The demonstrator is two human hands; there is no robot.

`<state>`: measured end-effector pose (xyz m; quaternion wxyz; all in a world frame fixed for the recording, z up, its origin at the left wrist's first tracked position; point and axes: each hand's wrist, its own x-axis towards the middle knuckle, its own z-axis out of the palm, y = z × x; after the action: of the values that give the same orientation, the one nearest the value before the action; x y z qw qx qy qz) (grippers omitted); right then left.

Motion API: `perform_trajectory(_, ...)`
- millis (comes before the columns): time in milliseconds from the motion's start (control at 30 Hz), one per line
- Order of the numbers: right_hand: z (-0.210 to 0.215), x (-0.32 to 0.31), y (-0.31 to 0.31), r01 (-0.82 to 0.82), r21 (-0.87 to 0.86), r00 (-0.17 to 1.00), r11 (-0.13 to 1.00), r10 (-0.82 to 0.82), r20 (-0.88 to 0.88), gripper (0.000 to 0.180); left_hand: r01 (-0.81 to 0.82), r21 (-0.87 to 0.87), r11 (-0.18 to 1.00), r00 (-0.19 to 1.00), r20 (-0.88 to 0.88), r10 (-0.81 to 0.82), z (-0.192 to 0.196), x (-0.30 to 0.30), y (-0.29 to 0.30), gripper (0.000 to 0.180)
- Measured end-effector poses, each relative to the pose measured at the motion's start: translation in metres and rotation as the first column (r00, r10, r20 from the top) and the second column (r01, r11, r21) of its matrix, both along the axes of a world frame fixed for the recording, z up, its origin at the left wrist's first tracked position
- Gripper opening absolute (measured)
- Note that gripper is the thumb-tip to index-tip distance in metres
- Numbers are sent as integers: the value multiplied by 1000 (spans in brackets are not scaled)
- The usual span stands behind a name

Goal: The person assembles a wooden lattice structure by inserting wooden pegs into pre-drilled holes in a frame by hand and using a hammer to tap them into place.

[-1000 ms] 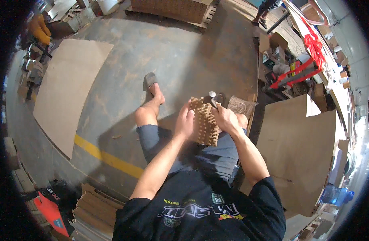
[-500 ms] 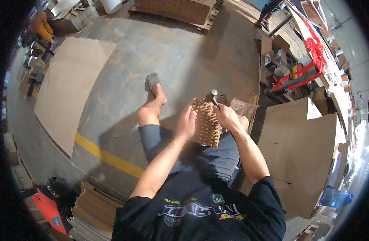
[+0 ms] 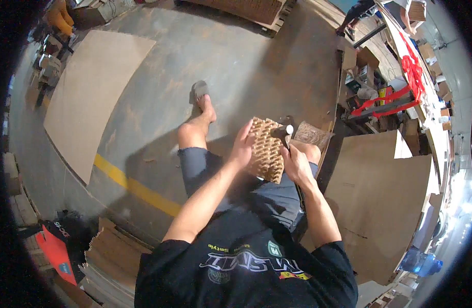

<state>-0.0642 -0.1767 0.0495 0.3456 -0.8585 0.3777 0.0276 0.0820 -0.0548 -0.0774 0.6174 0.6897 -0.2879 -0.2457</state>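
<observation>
A light-brown board studded with rows of short pegs is held tilted above my lap. Along its left edge my left hand grips it, thumb toward the pegs. My right hand is closed around the dark handle of a hammer, just beside the board's right side. The hammer's metal head hangs over the upper right corner of the pegs; whether it touches them I cannot tell. The handle's lower end runs back along my right forearm.
A large cardboard sheet lies on the floor to the left. Cardboard panels stand at the right, below a cluttered workbench with red strapping. A clear plastic bag is by my right knee. Another person stands at the far right.
The hammer's head has come down and nearer, over the board's upper right corner, its handle now along my forearm. The board's pegged face is turned more to view.
</observation>
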Motion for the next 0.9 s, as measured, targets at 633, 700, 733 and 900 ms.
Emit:
perform_trajectory(633,10,-4,39,-143,-36,968,989,132,-212,38,-65,-338,939,880,-464,-106,-5,-8,14,67)
perform_trajectory(700,18,-6,38,-141,-11,955,990,133,-265,39,-117,-379,918,700,-687,-194,-6,-12,25,71)
perform_trajectory(733,22,-10,38,-118,36,977,992,123,-176,40,-133,-370,919,697,-695,-179,-11,-12,29,71)
perform_trajectory(900,19,-35,69,-70,103,986,992,84,-141,35,15,-427,904,760,-583,-288,-18,-16,40,69)
